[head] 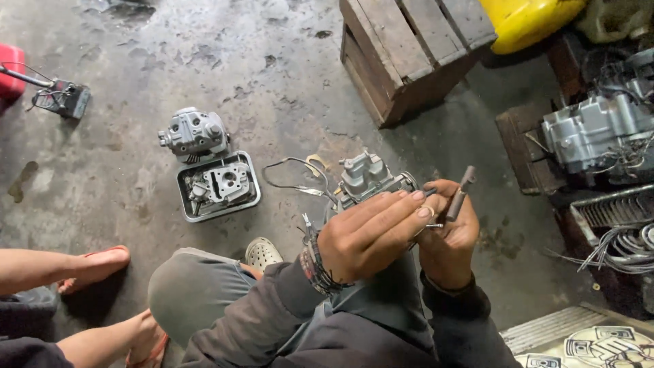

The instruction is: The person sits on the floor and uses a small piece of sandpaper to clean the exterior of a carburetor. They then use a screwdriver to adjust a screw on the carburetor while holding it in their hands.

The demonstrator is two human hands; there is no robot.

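**Carburettor Held in Both Hands Over the Workshop Floor**

The person sits low over a stained concrete floor [286,82]. The left hand [371,235] lies across the top of a grey metal carburettor [368,176], its fingers extended and pressed against the body of the part. A ring shows on one finger and braided bands circle the wrist. The right hand [446,238] is closed around a small dark T-shaped tool [460,191], whose upper end rises above the fingertips. What the tool's lower end meets is hidden behind the fingers. The carburettor sits between the hands, above the person's knee, with a thin black wire [293,174] looping out from its left side.

On the floor to the left, well apart from the hands, a metal tray [187,201] holds engine parts. A grey cylinder head [194,133] stands just behind the tray. A wooden crate [409,54] stands at upper centre, with a yellow container [528,20] beside it. An engine block [599,136] rests at the right edge, above a bundle of wires [627,249]. Another person's sandalled foot [95,266] shows at lower left.
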